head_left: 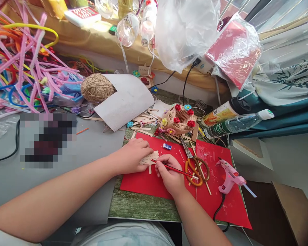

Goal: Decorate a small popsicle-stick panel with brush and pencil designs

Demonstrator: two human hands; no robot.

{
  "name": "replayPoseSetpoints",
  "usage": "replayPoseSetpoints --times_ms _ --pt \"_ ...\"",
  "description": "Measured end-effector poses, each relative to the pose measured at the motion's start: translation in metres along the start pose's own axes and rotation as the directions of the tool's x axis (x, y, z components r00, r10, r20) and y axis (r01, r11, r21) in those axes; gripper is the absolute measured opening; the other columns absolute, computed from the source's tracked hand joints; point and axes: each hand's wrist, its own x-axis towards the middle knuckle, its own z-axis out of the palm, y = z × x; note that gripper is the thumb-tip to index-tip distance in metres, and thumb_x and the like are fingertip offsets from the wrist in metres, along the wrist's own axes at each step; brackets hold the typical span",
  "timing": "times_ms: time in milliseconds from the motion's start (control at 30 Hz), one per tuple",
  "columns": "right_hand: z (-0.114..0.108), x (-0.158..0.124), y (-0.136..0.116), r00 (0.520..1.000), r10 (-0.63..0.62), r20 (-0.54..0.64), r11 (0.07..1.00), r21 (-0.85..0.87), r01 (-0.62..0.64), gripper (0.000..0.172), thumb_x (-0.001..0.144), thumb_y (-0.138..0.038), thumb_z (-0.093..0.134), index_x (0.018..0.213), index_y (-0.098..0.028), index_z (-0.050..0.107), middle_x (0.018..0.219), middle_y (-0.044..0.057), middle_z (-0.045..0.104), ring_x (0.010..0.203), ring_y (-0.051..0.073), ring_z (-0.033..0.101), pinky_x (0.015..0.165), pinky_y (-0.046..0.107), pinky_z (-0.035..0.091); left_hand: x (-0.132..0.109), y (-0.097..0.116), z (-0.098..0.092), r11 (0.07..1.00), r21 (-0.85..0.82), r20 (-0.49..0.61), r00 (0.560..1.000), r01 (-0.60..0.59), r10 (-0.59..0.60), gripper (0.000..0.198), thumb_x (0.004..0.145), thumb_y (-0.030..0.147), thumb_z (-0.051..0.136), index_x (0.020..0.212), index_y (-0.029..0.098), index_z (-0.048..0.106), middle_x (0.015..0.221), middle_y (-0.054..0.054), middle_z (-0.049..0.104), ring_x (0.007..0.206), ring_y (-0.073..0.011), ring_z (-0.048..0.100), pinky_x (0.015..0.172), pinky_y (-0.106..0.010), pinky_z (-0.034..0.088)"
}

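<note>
My right hand (170, 173) is closed round a red and black pencil (179, 169), its tip on a small panel of popsicle sticks (150, 159) laid side by side. Fingers spread, my left hand (136, 153) lies over the panel's left part and presses it on the red sheet (141, 186). One stick end pokes out below the panel. A blue and white eraser (167, 146) sits just beyond. Right of my right hand are scissors with brown handles (195, 164) and thin wooden sticks, some under the scissors.
A pink glue gun (229, 176) with its cord lies at right. Behind are a twine basket with felt-like flowers (178, 119), loose popsicle sticks (143, 119), a twine ball (97, 87) and a water bottle (236, 123). Pipe cleaners (28, 61) heap at left.
</note>
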Motion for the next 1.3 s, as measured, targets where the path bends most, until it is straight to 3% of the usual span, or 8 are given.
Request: replayPoseSetpoints --times_ms 167,500,767,900,1100,1300 --pt "0.0126 -0.0012 0.0027 0.991 0.030 0.134 0.999 -0.031 -0.026 0.019 0.096 -0.043 0.071 0.096 -0.025 0.066 0.072 0.000 0.065 0.062 0.017 0.060 0.058 0.030 0.050 -0.0004 0.0030 -0.0015 1.000 -0.002 0.015 1.000 -0.012 0.012 0.033 0.085 0.033 0.068 0.116 0.023 0.067 0.110 -0.008 0.065 0.099 -0.0269 0.061 0.089 -0.042 0.039" --pt "0.0107 0.0020 0.0026 0.989 0.037 0.144 0.991 -0.136 -0.018 0.009 0.093 -0.031 0.067 0.091 -0.023 0.065 0.076 0.002 0.067 0.063 0.016 0.060 0.059 0.029 0.049 0.0006 0.0037 -0.0053 0.998 -0.064 0.045 0.999 0.024 -0.021 0.037 0.086 0.033 0.066 0.123 0.025 0.067 0.111 -0.008 0.066 0.102 -0.0268 0.063 0.089 -0.042 0.039" --pt "0.0115 0.0016 0.0034 0.988 -0.030 0.154 0.981 -0.182 0.059 0.007 0.093 -0.028 0.065 0.090 -0.022 0.066 0.079 0.003 0.068 0.070 0.017 0.063 0.065 0.030 0.050 0.0020 0.0047 -0.0067 0.996 -0.080 0.058 0.998 0.037 -0.032 0.037 0.085 0.033 0.066 0.121 0.023 0.069 0.112 -0.008 0.067 0.104 -0.0273 0.063 0.090 -0.043 0.040" --pt "0.0121 0.0005 0.0054 0.993 -0.032 0.112 0.989 -0.139 0.048 0.008 0.096 -0.029 0.063 0.092 -0.022 0.065 0.075 0.002 0.067 0.068 0.017 0.063 0.062 0.029 0.050 0.0018 0.0043 -0.0064 0.997 -0.065 0.056 0.998 0.032 -0.029 0.034 0.086 0.033 0.066 0.118 0.024 0.069 0.110 -0.008 0.067 0.102 -0.0267 0.063 0.087 -0.042 0.040" --pt "0.0119 0.0007 0.0068 0.990 -0.028 0.138 0.992 -0.121 0.045 0.009 0.095 -0.031 0.067 0.092 -0.022 0.066 0.075 0.001 0.066 0.063 0.016 0.061 0.058 0.027 0.048 0.0022 0.0036 -0.0048 0.997 -0.067 0.044 0.999 0.027 -0.024 0.035 0.085 0.033 0.066 0.119 0.024 0.069 0.111 -0.007 0.066 0.103 -0.0265 0.063 0.089 -0.042 0.041" --pt "0.0128 0.0010 0.0078 0.995 -0.037 0.092 0.997 0.076 0.030 0.013 0.098 -0.034 0.068 0.095 -0.023 0.062 0.072 -0.002 0.064 0.056 0.013 0.059 0.056 0.027 0.048 0.0012 0.0035 -0.0042 0.998 -0.052 0.034 0.999 0.020 -0.018 0.030 0.085 0.033 0.066 0.114 0.025 0.068 0.109 -0.007 0.066 0.101 -0.0259 0.063 0.088 -0.040 0.043"
